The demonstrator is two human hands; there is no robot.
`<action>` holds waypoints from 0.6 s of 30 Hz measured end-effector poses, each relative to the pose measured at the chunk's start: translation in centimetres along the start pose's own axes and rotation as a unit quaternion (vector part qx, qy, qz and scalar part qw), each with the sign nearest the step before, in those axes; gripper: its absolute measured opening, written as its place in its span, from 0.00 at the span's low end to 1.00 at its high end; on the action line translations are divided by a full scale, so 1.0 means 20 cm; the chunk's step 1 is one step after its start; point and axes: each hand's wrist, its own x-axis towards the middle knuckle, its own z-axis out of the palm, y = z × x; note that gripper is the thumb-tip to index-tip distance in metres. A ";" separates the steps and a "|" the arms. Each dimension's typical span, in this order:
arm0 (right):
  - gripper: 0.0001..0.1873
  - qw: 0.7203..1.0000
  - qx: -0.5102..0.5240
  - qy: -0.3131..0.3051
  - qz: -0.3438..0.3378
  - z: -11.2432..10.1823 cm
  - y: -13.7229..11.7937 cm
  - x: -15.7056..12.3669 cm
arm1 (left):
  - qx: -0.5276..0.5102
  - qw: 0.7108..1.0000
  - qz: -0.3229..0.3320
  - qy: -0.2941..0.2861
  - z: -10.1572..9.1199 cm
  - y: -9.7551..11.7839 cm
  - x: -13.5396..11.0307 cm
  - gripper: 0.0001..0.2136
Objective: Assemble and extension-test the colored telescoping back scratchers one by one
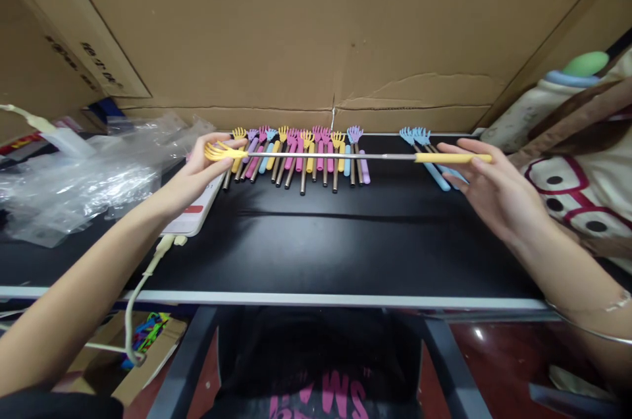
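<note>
A yellow telescopic back scratcher, drawn out long, hangs level above the black table between my two hands. Its claw head sits in my left hand, closed with thumb and fingers around it. At the other end, my right hand pinches the yellow handle between thumb and fingers. Behind it lies a row of back scratchers in pink, yellow, purple and blue, collapsed. Two blue back scratchers lie apart by my right hand, which hides part of them.
Clear plastic bags are heaped on the left. A white phone with a charging cable lies beneath my left forearm. Cardboard walls the back. A bottle and a patterned bag stand right. Below left is an open box.
</note>
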 end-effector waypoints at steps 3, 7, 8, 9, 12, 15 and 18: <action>0.17 0.995 -0.062 -0.081 -0.017 0.03 0.01 -0.03 | 0.056 0.996 0.016 -0.061 0.05 0.02 -0.01 0.23; 0.21 0.981 -0.135 -0.134 -0.035 0.03 0.01 -0.03 | 0.082 0.994 0.042 -0.056 0.05 0.05 -0.01 0.22; 0.22 0.977 -0.152 -0.149 -0.034 0.03 0.01 -0.03 | 0.091 0.993 0.046 -0.053 0.04 0.05 -0.01 0.22; 0.22 0.972 -0.165 -0.162 -0.033 0.02 0.01 -0.02 | 0.107 0.992 0.046 -0.050 0.03 0.05 -0.01 0.22; 0.24 0.965 -0.193 -0.177 -0.030 0.00 0.01 -0.01 | 0.173 0.983 0.040 -0.042 0.01 0.04 0.00 0.22; 0.25 0.959 -0.216 -0.184 -0.022 -0.02 0.00 0.00 | 0.204 0.977 0.046 -0.041 0.00 0.05 0.00 0.20; 0.28 0.949 -0.244 -0.197 -0.021 -0.04 -0.01 0.01 | 0.199 0.976 0.057 -0.063 -0.01 0.07 0.00 0.17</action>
